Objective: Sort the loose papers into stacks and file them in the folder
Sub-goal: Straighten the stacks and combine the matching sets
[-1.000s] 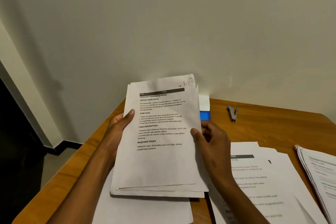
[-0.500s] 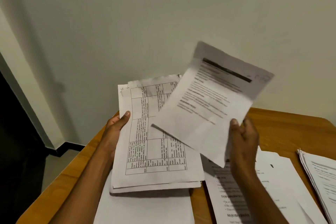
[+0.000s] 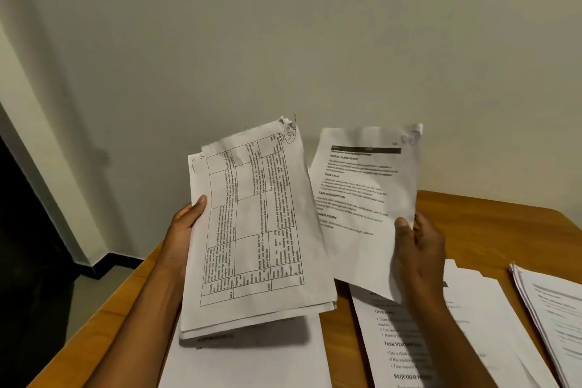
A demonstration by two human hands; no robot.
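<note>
White paper fills both hands above a wooden table (image 3: 491, 214). The left hand (image 3: 185, 224) is closed along the left edge of a sheaf of papers (image 3: 252, 230), thumb pressed on the front of the top sheet, the other fingers hidden behind; that top sheet carries a printed table turned sideways, and the sheaf is raised clear of the desk, tilted back. Just right of it, apart from it, the right hand (image 3: 419, 246) pinches a single sheet (image 3: 362, 198) at its right edge, thumb on the printed face, fingers curled behind. This sheet bears a dark header bar and headed paragraphs. Below the right hand lies a middle stack (image 3: 491, 324) of similar printed pages on the table, and further right another stack (image 3: 557, 309). Under the left hand's sheaf, a blank-looking sheet (image 3: 245, 362) rests flat. No folder can be made out
</note>
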